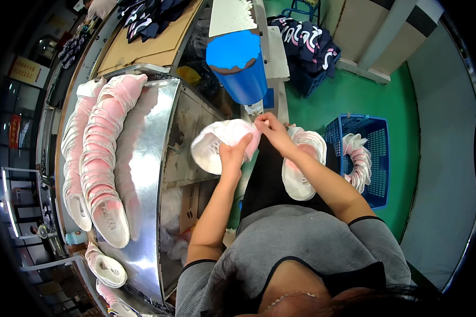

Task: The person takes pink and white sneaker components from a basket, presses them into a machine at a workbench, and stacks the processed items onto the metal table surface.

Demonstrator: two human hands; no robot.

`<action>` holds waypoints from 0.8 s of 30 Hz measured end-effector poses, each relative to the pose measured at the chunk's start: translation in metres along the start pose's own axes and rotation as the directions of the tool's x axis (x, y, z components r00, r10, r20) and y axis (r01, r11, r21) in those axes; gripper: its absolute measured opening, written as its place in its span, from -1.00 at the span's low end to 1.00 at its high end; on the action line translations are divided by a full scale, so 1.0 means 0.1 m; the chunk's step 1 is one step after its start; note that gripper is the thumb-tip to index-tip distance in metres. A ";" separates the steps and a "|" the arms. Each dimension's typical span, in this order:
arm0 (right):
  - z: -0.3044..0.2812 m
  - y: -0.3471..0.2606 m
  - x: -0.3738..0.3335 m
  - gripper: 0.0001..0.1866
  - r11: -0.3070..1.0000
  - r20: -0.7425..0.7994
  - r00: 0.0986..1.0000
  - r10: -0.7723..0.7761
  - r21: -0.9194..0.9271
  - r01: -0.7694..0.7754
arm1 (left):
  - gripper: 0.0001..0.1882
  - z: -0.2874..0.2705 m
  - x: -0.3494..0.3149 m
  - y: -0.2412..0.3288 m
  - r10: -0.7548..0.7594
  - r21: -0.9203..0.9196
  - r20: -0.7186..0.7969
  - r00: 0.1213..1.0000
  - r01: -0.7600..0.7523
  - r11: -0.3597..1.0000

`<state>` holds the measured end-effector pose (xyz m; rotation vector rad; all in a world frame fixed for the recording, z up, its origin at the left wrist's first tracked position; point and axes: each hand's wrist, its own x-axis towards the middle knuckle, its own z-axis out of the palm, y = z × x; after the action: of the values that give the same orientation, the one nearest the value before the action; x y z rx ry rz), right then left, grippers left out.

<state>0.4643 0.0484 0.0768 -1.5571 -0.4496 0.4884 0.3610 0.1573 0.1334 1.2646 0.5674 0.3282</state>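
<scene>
A white and pink shoe upper (210, 141) is held in front of my lap, its opening toward the left. My left hand (232, 156) is closed round its near side, thumb on top. At the pink right end my right hand (272, 131) pinches with thumb and fingertips; the exact spot between them is hard to see. A nested bundle of similar uppers (300, 182) lies on my right thigh, under my right forearm. Just beyond my hands stands a machine with a blue cylindrical housing (243, 79), its lower working end (254, 109) close to the upper.
At left, a shiny metal table (148, 185) bears two long rows of nested uppers (100, 153). On the green floor at right, a blue plastic basket (380, 158) holds more uppers (358, 158). Dark cut pieces (307, 42) fill a bin beyond; others lie on cardboard (153, 47).
</scene>
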 end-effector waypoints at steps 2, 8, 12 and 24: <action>-0.08 -0.03 0.11 -0.84 0.951 0.017 0.986 0.168 0.262 -0.166 | -0.61 -0.03 0.16 0.00 0.071 0.128 0.020 0.997 -0.073 0.989; -0.07 0.14 0.50 -0.86 0.804 0.020 0.983 0.183 0.573 -0.161 | -0.64 -0.15 0.81 -0.03 0.003 0.069 -0.003 1.000 -0.002 0.998; -0.07 0.14 0.63 -0.89 0.690 -0.006 0.941 0.338 0.682 -0.243 | -0.66 -0.09 1.08 -0.05 -0.108 -0.076 0.013 0.994 0.108 0.991; -1.35 0.98 0.61 -0.18 0.317 0.411 0.528 0.743 -0.911 0.264 | -0.63 -0.71 0.42 -0.21 -0.438 -0.593 0.131 0.889 0.424 0.685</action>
<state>0.5896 -0.0332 -0.0192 -2.5281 -1.4155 1.5210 0.3534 0.2306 0.0905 0.4682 0.6902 0.1027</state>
